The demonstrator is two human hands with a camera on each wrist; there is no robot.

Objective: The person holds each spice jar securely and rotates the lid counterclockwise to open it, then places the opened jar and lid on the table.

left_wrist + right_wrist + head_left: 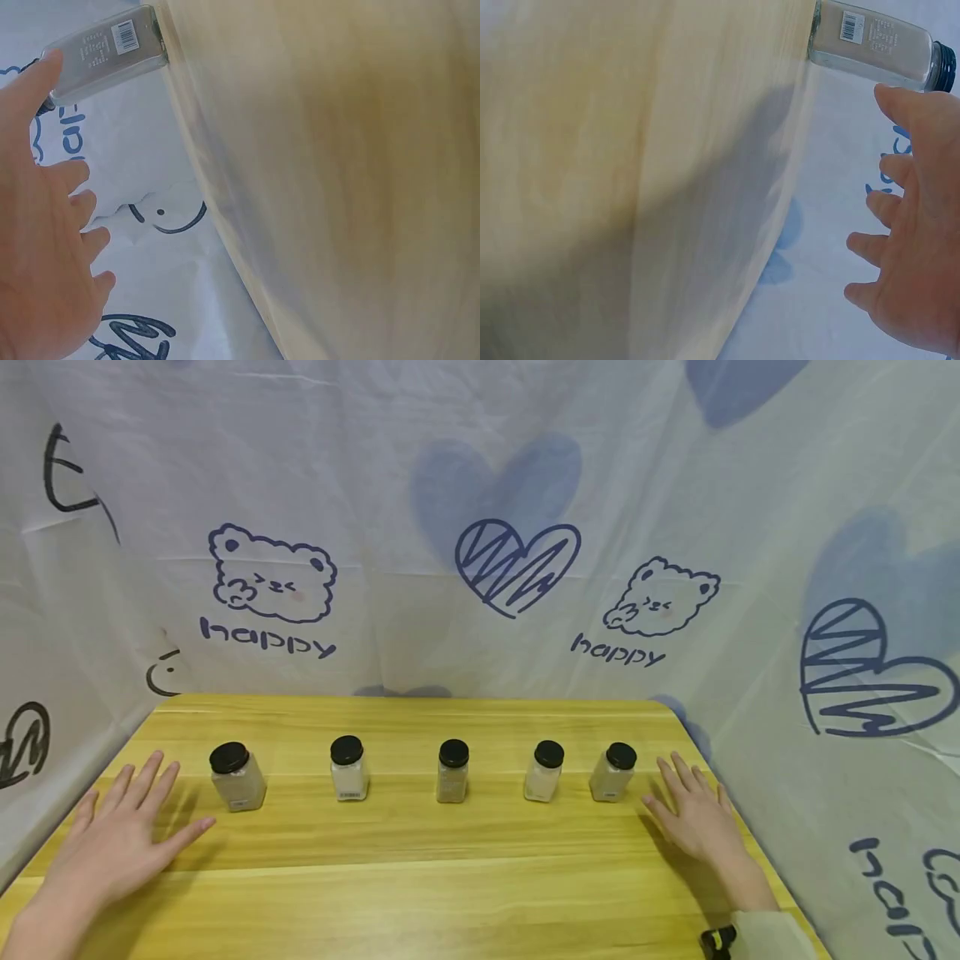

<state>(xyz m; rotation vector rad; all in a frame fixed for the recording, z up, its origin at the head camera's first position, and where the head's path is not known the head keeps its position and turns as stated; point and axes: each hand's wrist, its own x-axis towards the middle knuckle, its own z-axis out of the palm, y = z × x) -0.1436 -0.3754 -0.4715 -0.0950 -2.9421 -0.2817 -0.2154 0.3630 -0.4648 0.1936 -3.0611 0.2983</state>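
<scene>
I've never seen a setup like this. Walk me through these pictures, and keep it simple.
There is no machine here: each grip is simply a person's bare hand, the left grip and the right grip. The wide picture comes from a camera on the head, looking forward and down. The other two come from cameras on the wrists, so upright things look sideways there.

On the table, five jars with black lids stand in a row, before a printed cloth. The left grip is nearest the leftmost jar, the right grip nearest the rightmost jar. Nothing is held; the fingers are spread.
</scene>
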